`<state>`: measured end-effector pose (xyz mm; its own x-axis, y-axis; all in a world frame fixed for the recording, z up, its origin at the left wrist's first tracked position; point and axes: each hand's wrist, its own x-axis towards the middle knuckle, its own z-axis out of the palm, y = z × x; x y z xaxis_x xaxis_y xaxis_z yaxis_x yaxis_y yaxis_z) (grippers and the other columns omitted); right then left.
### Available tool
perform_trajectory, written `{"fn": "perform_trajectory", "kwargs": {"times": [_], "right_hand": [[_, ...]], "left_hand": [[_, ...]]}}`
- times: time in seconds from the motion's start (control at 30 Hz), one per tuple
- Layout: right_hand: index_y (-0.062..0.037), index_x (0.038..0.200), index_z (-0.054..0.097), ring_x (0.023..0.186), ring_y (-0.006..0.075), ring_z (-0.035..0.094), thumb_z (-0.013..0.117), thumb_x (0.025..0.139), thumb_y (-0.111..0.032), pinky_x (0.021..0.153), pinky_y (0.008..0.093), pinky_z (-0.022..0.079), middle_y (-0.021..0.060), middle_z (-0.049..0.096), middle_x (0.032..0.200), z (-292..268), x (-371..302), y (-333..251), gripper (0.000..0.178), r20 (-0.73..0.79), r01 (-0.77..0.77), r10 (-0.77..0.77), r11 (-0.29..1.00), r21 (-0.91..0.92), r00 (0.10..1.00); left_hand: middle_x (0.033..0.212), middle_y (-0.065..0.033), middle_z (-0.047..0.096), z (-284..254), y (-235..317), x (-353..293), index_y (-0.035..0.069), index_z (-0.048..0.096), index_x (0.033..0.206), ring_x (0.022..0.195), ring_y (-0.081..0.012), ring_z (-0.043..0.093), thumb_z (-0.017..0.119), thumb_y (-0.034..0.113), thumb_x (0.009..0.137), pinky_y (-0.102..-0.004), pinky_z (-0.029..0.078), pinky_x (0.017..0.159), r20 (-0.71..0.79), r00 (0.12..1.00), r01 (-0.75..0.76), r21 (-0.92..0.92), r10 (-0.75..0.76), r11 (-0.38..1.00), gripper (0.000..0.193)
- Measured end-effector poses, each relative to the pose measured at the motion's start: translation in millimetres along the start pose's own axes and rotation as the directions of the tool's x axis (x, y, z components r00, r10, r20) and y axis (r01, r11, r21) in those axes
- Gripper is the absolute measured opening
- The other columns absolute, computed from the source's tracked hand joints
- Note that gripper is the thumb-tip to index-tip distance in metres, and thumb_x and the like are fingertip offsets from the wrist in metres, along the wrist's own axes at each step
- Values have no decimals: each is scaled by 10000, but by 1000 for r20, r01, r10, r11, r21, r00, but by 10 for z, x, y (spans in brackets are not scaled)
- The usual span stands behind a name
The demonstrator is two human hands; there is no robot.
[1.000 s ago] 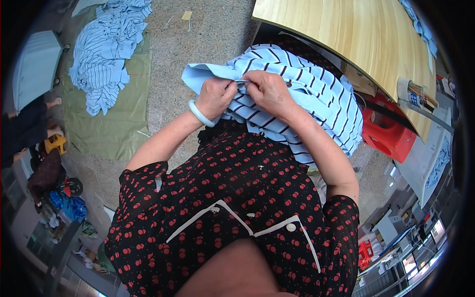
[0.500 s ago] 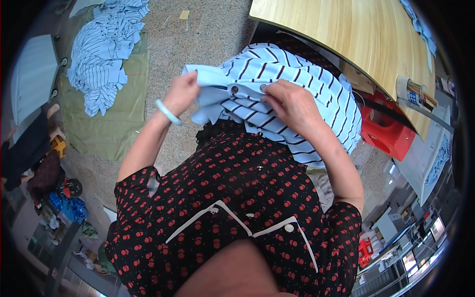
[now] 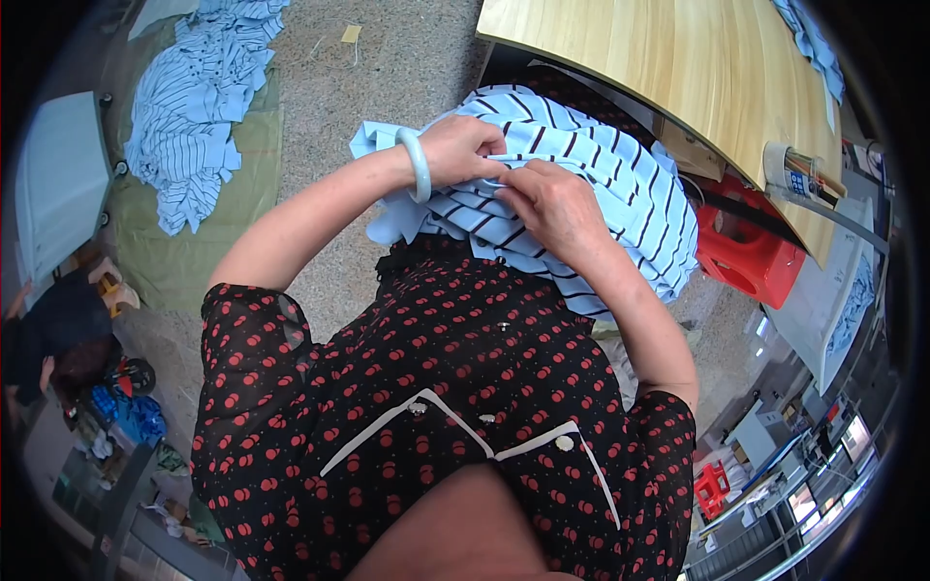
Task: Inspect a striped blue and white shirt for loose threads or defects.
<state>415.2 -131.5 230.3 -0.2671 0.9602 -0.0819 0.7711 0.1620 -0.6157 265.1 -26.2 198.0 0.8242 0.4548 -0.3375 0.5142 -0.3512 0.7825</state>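
Across my lap lies a light blue shirt [image 3: 620, 184] with dark stripes, bunched in folds. My left hand [image 3: 459, 150], with a pale bangle [image 3: 415, 165] at its wrist, is closed on the shirt's buttoned front edge. Right beside it, my right hand [image 3: 559, 201] pinches the same edge between thumb and fingers. The two sets of fingertips nearly meet and cover the spot they grip; any button there is hidden. The plain blue end of the shirt [image 3: 373, 138] sticks out to the left, past my left wrist.
A wooden table [image 3: 668, 68] stands at the upper right, holding a container of tools [image 3: 799, 174]. Below its edge is a red stool [image 3: 746, 247]. More striped shirts [image 3: 189, 121] are heaped on a green cloth [image 3: 155, 252] at the left. Another person [image 3: 63, 324] is at far left.
My left hand has let go of the plain end at the left and moved right along the front edge, up to my right hand. My right hand has shifted slightly left.
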Motion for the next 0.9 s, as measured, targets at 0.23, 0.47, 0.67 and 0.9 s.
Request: {"fn": "perform_trajectory", "kwargs": {"times": [0.23,0.47,0.67,0.9], "right_hand": [[-33,879,580,687,278,558,548,773,-74,605,355,456,118,548,744,-5,21,3,119,-87,-31,31,1000,-4,996],[-38,905,576,703,286,568,530,770,-52,613,367,462,120,556,765,38,33,11,144,-78,-15,17,1000,15,997],[-29,862,579,687,290,576,529,760,-61,612,367,473,123,574,783,45,27,43,118,-76,-35,30,997,-64,997],[-30,840,582,684,291,581,528,745,-100,612,365,474,134,585,776,92,47,53,129,-97,-95,98,995,27,990]], "left_hand": [[654,-79,546,20,-84,97,4,564,796,596,-154,504,623,181,739,-286,415,556,-46,995,-94,-127,88,987,195],[681,-117,581,40,-90,99,-3,555,796,624,-198,558,599,163,754,-323,433,573,-55,993,-110,-46,108,993,176],[705,-137,591,44,-9,88,19,587,822,643,-240,576,586,170,754,-337,444,594,-153,984,-93,33,97,995,165],[692,-125,597,34,-50,64,15,583,786,633,-222,574,579,193,758,-330,440,581,-80,995,-51,21,52,999,180]]}}
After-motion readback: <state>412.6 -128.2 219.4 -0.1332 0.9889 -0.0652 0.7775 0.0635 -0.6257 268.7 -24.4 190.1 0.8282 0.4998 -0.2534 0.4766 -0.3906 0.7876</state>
